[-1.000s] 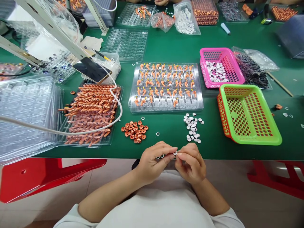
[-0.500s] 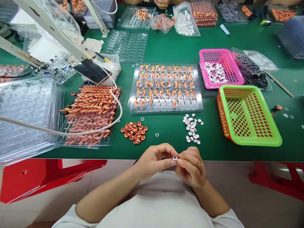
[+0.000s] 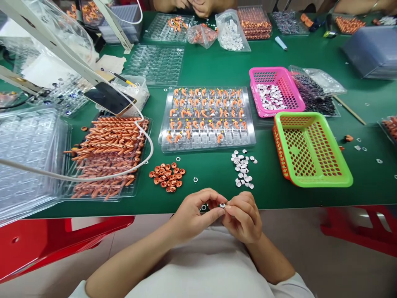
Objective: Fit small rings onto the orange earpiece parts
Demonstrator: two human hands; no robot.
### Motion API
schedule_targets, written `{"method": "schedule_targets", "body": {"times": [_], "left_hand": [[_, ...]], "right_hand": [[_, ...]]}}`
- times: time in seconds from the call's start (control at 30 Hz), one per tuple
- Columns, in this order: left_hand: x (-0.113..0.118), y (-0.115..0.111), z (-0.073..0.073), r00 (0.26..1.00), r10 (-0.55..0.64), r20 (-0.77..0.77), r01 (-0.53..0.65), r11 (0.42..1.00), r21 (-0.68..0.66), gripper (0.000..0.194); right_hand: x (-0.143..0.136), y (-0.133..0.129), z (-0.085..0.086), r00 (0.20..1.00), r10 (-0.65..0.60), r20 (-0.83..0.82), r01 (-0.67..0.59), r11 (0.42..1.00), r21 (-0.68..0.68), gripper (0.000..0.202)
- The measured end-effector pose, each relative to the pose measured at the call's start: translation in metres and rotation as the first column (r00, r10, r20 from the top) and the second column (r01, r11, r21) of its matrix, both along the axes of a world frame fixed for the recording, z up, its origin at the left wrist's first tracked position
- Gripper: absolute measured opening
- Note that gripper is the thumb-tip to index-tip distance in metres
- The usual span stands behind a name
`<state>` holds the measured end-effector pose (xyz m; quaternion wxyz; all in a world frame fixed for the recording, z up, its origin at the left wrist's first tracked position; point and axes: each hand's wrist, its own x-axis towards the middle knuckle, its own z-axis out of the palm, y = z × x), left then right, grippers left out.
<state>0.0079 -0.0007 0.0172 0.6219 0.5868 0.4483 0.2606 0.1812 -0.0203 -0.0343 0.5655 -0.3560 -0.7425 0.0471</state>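
At the table's front edge my left hand [image 3: 198, 211] and my right hand [image 3: 245, 215] meet, fingertips pinched together. Between them is a small round white-and-dark disc [image 3: 222, 205], gripped from both sides; its fine detail is too small to make out. Just beyond my right hand lies a scatter of white discs [image 3: 243, 167]. A pile of copper-coloured cup-shaped pieces [image 3: 167, 176] sits ahead of my left hand. Farther back, a clear tray [image 3: 207, 145] carries rows of curved orange pieces, with some bare slots in its front row.
A green basket [image 3: 336, 174] and a pink basket [image 3: 254, 78] stand to the right. On the left are stacked clear trays [image 3: 27, 149], a tray of copper-coloured pieces [image 3: 108, 153], a phone [image 3: 110, 98] and a white cable [image 3: 149, 140]. Another person's hands [image 3: 201, 6] are across the table.
The whole view has shifted, so most things on the table appear farther left. Both hands keep hold of the small disc in nearly the same pose.
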Motion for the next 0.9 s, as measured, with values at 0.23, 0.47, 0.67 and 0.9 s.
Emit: {"method": "schedule_targets", "body": {"times": [0.23,0.47,0.67,0.9], "left_hand": [[0.016,0.002,0.000,1.000,0.014,-0.020,-0.016,0.994,-0.108,0.023],[0.029,0.000,-0.005,0.998,-0.041,-0.053,0.038,0.997,-0.062,0.024],[0.047,0.021,-0.024,0.935,0.028,-0.354,0.174,0.833,0.526,0.019],[0.063,0.039,-0.038,0.839,0.075,-0.539,0.342,0.697,0.630,0.014]], "right_hand": [[0.009,-0.005,-0.005,0.997,-0.077,0.011,0.077,0.997,0.018,0.022],[0.030,-0.012,-0.005,0.989,-0.150,-0.007,0.150,0.987,-0.064,0.028],[0.043,-0.012,-0.005,0.858,-0.338,-0.387,0.188,0.907,-0.376,0.018],[0.050,-0.008,-0.002,0.734,-0.272,-0.622,-0.114,0.854,-0.507,0.013]]}}
